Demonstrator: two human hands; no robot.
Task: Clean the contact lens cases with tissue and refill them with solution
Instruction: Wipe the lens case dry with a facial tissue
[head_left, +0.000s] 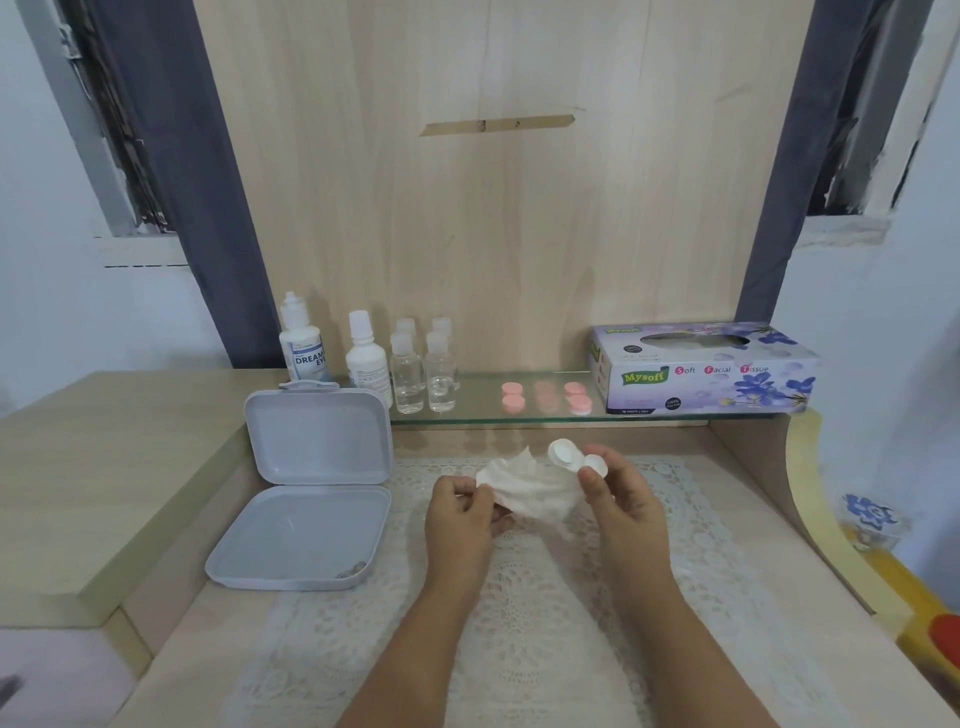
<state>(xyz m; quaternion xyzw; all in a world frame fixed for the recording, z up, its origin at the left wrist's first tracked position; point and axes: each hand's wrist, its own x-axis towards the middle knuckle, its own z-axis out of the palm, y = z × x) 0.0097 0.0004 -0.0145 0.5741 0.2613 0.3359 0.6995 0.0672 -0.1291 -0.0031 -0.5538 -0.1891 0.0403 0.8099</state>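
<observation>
Two bare forearms reach in from the bottom edge over a white lace mat (519, 597) spread on the pale wooden tabletop (171, 649). The left hand (460, 512) has its grip curled, thumb and fingers pinching one edge of a crumpled white tissue (524, 486) that hangs between the two hands above the mat. The right hand (621, 499) has its grip pinching a white contact lens case (574, 457) — thumb on the nearer well, the other well tilted up towards the tissue, both wells uncapped. The case sits just beside the tissue's upper right edge; whether they touch I cannot tell. To the left of the hands, a pale grey hinged box (306, 493) lies open on the tabletop, its lid standing upright behind its tray. Behind it all runs a glass shelf (519, 415). On its left end stand a white solution bottle (304, 345) with a blue-lettered label, a second white bottle (366, 358) just beside it, and four small clear bottles (423, 369) in a tight cluster. In the middle of the shelf lie small pink caps (545, 397) in pairs — and at the right end a purple flowered tissue box (701, 369) rests lengthwise against the wooden back panel (493, 234).
</observation>
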